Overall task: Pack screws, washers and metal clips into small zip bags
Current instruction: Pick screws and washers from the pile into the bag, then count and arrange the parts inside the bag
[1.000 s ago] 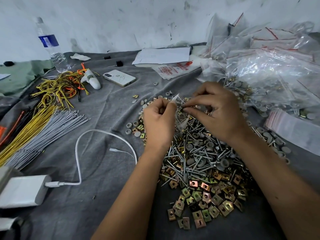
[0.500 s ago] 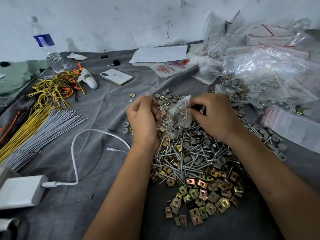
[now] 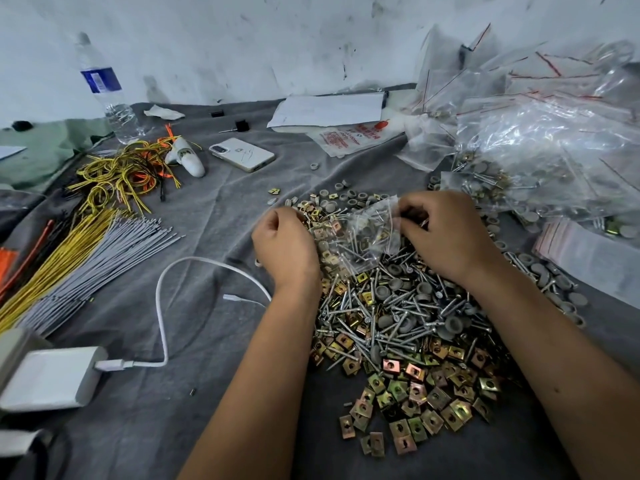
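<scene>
nearest, at six o'clock: a spread of metal clips [image 3: 419, 407], brassy squares lying flat on the grey cloth of the worktop [image 3: 214, 427]. just beyond, toward the middle: a tangled heap of screws [image 3: 384, 317] mixed with grey washers [image 3: 450, 322]. at eight o'clock: a white charger [image 3: 52, 379] with its cable [image 3: 166, 306] looping up toward the centre.

over the far edge of the heap: a small zip bag [image 3: 360, 237], clear, partly filled with screws and a few clips, held between both hands. left hand [image 3: 282, 244] at the bag's left edge, fingers curled; grip on the bag likely but hidden behind the knuckles, so cannot tell for sure. right hand [image 3: 440, 233] pinching the bag's upper right corner near the zip strip.

judged step: closing a filled bag. next move likely calls for running the pinch along the strip until sealed, keeping the mouth up so nothing spills, then dropping it with the finished ones.

at nine to ten o'clock: bundles of grey and yellow ties [image 3: 79, 268], yellow wires [image 3: 117, 174] beyond. at two o'clock: a big pile of packed bags [image 3: 554, 161]; at three o'clock, a flat stack of empty bags [image 3: 588, 258]. farther, at eleven to twelve o'clock: a phone [image 3: 242, 154], a water bottle [image 3: 107, 95], papers [image 3: 329, 110] against the wall.
</scene>
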### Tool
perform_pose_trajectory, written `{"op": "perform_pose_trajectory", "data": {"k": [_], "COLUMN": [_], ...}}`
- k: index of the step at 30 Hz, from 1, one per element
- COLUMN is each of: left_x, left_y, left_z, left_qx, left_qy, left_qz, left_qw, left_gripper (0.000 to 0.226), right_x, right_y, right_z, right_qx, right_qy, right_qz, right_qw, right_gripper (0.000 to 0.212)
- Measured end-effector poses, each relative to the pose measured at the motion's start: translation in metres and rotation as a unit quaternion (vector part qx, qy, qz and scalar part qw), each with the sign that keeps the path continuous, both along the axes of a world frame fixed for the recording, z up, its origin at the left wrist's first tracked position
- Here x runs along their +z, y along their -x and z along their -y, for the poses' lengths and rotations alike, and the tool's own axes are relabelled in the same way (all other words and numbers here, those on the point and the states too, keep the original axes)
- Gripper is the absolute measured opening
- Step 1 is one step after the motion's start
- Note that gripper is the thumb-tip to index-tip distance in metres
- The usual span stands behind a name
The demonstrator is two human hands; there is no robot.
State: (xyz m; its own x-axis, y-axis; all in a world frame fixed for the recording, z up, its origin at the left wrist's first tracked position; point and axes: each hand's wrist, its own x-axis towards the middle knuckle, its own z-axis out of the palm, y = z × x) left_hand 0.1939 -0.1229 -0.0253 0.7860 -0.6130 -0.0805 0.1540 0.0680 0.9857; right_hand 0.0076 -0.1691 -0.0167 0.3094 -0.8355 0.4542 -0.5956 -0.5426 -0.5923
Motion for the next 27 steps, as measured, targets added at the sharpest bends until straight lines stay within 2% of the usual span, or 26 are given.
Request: {"op": "perform_pose_trajectory", "data": {"k": [2, 4, 6, 10, 13, 15, 17, 19, 23, 27], "left_x": [-0.001, 0.001, 0.003, 0.003, 0.005, 0.007, 0.008, 0.009, 0.009, 0.01], "left_y": [0.0, 0.002, 0.004, -0.001, -0.007, -0.008, -0.008, -0.007, -0.009, -0.01], "left_z": [-0.001, -0.005, -0.008, -0.007, -0.009, -0.01, -0.01, -0.011, -0.012, -0.011], "left_qx": [-0.008, -0.041, -0.101, -0.177, -0.253, -0.291, -0.299, -0.307, -0.366, -0.379], "left_qy": [-0.008, -0.01, -0.025, -0.104, -0.121, -0.127, -0.131, -0.114, -0.093, -0.06], "left_qz": [0.059, 0.16, 0.261, 0.4, 0.39, 0.415, 0.454, 0.456, 0.403, 0.369], "left_qw": [0.998, 0.986, 0.96, 0.893, 0.877, 0.852, 0.829, 0.828, 0.833, 0.847], "left_gripper": [0.024, 0.018, 0.011, 0.02, 0.04, 0.055, 0.068, 0.076, 0.08, 0.06], "right_x": [0.0, 0.001, 0.001, 0.002, 0.003, 0.004, 0.005, 0.007, 0.008, 0.01], "right_y": [-0.001, -0.001, -0.001, -0.001, -0.001, 0.0, 0.0, 0.0, -0.001, -0.002], "right_z": [0.0, -0.001, -0.002, -0.003, -0.003, -0.004, -0.005, -0.006, -0.007, -0.008], "right_qx": [0.0, 0.004, 0.009, 0.014, 0.019, 0.031, 0.049, 0.069, 0.089, 0.108], "right_qy": [-0.006, -0.011, -0.015, -0.01, -0.016, -0.028, -0.037, -0.051, -0.064, -0.083], "right_qz": [0.004, 0.006, 0.01, 0.011, 0.015, 0.039, 0.078, 0.12, 0.189, 0.244], "right_qw": [1.0, 1.0, 1.0, 1.0, 1.0, 0.998, 0.995, 0.989, 0.976, 0.96], "right_gripper": [0.011, 0.013, 0.015, 0.017, 0.025, 0.033, 0.042, 0.051, 0.054, 0.05]}}
